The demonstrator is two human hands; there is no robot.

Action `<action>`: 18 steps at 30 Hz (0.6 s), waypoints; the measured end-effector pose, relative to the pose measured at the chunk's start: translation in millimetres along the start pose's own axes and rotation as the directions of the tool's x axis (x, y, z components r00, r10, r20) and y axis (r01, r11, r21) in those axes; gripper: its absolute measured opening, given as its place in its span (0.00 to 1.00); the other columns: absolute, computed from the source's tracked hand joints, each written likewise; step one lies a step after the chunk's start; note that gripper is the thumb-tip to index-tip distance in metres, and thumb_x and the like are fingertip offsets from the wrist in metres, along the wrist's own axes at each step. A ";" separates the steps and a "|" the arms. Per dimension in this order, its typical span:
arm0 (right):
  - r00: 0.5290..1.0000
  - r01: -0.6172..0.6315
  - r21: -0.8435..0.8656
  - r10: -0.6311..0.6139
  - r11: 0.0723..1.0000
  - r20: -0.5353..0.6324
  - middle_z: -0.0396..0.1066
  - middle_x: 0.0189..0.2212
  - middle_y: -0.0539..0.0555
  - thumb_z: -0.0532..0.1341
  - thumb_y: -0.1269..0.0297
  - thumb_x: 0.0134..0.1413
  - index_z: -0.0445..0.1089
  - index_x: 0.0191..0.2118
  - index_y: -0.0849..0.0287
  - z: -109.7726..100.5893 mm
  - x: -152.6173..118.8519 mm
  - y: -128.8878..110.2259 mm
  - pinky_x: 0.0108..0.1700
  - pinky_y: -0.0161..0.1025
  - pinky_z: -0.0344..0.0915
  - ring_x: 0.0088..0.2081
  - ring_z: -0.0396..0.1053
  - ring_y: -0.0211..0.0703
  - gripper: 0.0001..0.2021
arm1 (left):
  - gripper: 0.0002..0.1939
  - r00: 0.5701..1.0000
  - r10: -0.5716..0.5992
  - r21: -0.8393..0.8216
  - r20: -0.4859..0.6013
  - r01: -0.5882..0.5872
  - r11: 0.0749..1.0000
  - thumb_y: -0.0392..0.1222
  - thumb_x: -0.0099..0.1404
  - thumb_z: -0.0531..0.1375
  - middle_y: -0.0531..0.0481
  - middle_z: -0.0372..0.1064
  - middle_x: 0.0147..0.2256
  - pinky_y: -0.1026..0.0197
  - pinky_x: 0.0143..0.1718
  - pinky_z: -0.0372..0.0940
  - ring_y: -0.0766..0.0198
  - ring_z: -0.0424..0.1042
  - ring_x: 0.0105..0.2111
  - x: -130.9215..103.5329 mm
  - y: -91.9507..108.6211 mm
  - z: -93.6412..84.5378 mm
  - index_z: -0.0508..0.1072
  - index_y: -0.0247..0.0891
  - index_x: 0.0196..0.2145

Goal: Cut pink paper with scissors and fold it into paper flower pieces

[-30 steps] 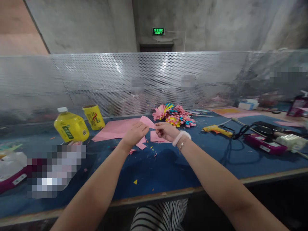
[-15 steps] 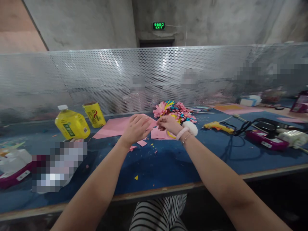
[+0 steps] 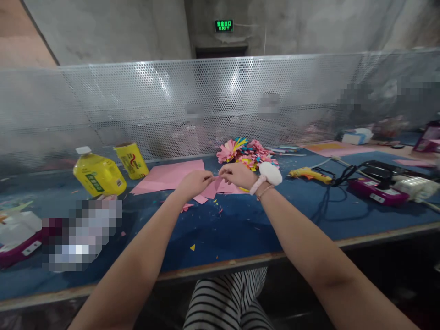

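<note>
Between my two hands is a small piece of pink paper (image 3: 217, 182), pinched at both ends. My left hand (image 3: 196, 184) is closed on its left side, thumb and forefinger together. My right hand (image 3: 237, 175), with a fluffy white band at the wrist, grips the other side. Behind my left hand lies a large pink sheet (image 3: 165, 176) on the blue tabletop. Smaller pink paper pieces (image 3: 200, 199) rest below the hands. Just past my right hand is a pile of pink, yellow and blue paper flowers (image 3: 245, 153).
A yellow bottle (image 3: 99, 176) and a yellow canister (image 3: 131, 160) stand at left. On the right are a yellow glue gun (image 3: 311, 175), cables and a purple power strip (image 3: 378, 191). A perforated metal screen (image 3: 154, 110) runs along the back. Paper scraps dot the table near its front edge (image 3: 233, 264).
My left hand has gone from outstretched fingers over the paper to a pinch. The pink piece now appears smaller and bent between both hands. The view has tilted slightly downward.
</note>
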State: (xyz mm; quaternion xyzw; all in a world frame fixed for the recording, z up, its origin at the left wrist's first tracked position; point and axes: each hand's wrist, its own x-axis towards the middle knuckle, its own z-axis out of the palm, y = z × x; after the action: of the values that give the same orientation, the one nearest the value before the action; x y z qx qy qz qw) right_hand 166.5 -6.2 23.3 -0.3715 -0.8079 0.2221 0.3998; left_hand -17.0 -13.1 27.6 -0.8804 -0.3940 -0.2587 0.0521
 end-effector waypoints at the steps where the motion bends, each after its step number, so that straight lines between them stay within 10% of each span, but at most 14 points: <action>1: 1.000 -0.029 0.048 0.030 0.998 -0.004 0.65 0.16 0.48 0.56 0.76 0.42 0.69 0.27 0.60 -2.4 -0.2 -0.2 0.23 0.32 0.60 0.18 0.64 0.33 0.06 | 0.15 1.000 -0.008 -0.076 0.009 0.009 0.997 0.45 0.59 0.48 0.53 0.63 0.19 0.66 0.21 0.50 0.69 0.58 0.19 0.3 -0.9 0.8 0.69 0.37 0.22; 8: 0.956 -0.054 0.307 0.138 0.950 -0.260 0.65 0.18 0.48 0.57 0.73 0.45 0.66 0.28 0.61 -20.1 1.3 4.5 0.25 0.31 0.61 0.20 0.63 0.32 0.03 | 0.13 0.974 -0.205 -0.464 0.096 0.226 0.857 0.46 0.55 0.52 0.54 0.59 0.19 0.66 0.24 0.51 0.70 0.56 0.21 2.4 -1.1 8.4 0.66 0.35 0.21; 13: 0.952 -0.209 0.373 0.275 0.904 -0.132 0.65 0.22 0.51 0.56 0.63 0.47 0.64 0.24 0.61 -4.9 6.4 9.6 0.23 0.29 0.60 0.23 0.63 0.32 0.07 | 0.13 0.957 -0.286 -0.621 0.053 0.256 0.741 0.47 0.54 0.54 0.56 0.53 0.17 0.66 0.23 0.49 0.72 0.52 0.20 2.0 -1.1 19.3 0.63 0.35 0.19; 18: 0.979 -0.108 0.446 0.173 0.889 -0.108 0.56 0.18 0.45 0.60 0.59 0.40 0.58 0.21 0.61 12.8 6.7 12.6 0.25 0.29 0.60 0.21 0.57 0.30 0.12 | 0.13 0.945 -0.326 -0.728 0.035 0.248 0.639 0.48 0.53 0.54 0.56 0.55 0.19 0.67 0.23 0.49 0.72 0.53 0.21 2.8 1.9 27.6 0.65 0.34 0.20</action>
State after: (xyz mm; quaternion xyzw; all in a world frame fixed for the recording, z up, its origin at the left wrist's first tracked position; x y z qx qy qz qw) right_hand 158.7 6.0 10.8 -0.3447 -0.6772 0.3988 0.5133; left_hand -2.6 -4.3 5.5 -0.7408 -0.3915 -0.4412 -0.3213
